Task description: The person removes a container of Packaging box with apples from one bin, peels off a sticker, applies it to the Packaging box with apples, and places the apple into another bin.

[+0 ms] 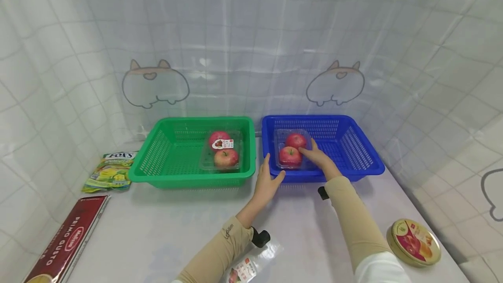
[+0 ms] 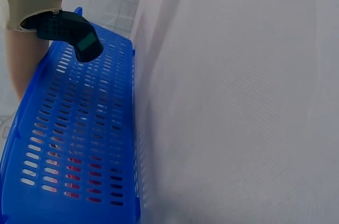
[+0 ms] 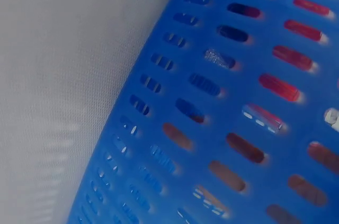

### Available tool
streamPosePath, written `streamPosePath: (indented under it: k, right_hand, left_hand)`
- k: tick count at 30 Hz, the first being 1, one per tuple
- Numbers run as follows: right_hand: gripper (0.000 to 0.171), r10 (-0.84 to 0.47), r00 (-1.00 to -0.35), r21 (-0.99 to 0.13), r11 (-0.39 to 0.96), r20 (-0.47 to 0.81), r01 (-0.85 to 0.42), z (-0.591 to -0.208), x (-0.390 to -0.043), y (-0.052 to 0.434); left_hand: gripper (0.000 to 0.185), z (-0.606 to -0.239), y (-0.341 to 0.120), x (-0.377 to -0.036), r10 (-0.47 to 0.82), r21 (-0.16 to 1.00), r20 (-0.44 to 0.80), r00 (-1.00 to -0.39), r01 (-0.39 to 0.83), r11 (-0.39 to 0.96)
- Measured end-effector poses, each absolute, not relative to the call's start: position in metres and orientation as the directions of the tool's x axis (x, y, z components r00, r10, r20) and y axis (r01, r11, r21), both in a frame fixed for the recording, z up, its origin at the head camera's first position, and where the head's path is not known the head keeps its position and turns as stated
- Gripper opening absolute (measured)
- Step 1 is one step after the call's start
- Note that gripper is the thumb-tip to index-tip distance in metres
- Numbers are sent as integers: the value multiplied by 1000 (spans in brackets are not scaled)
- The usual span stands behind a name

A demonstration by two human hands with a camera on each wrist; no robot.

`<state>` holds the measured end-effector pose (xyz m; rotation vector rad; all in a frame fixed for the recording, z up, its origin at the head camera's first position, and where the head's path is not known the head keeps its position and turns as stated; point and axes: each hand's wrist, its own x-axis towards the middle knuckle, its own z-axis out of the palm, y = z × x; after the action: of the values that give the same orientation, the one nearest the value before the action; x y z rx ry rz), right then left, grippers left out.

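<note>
Head view shows the right hand inside the blue basket, its fingers lying fairly straight against the side of a clear apple box with two red apples. The left hand rests on the basket's front left corner, fingers spread and relaxed. A green basket sits just beside it with its own apple box.

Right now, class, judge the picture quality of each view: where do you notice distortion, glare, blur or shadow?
Head view: wide-angle bending curves the grid-patterned backdrop, with soft glare spots on it; the hands are sharp. Left wrist view: the blue basket is fairly crisp, while the white cloth is featureless. Right wrist view: so close that the blue basket wall is soft, apple red showing through the slots.
</note>
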<state>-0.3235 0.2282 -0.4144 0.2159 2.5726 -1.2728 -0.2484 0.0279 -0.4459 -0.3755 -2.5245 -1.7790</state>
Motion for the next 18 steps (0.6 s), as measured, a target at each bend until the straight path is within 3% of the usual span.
streamPosePath:
  k: [5,11,18]
  right_hand:
    - [80,-14,-947,-782,568,-322,257,-415,-327,230]
    - [90,-26,-935,-813,504,-353,293,-428,-338,241]
    - [68,6,-954,-897,340,-300,284,-416,-328,235]
  left_hand:
    - [72,-445,28,-248,179,923,164,-970,215,320]
    - [71,-445,30,-248,183,920,163,-970,216,328]
    - [71,-447,30,-249,179,919,159,-971,211,333]
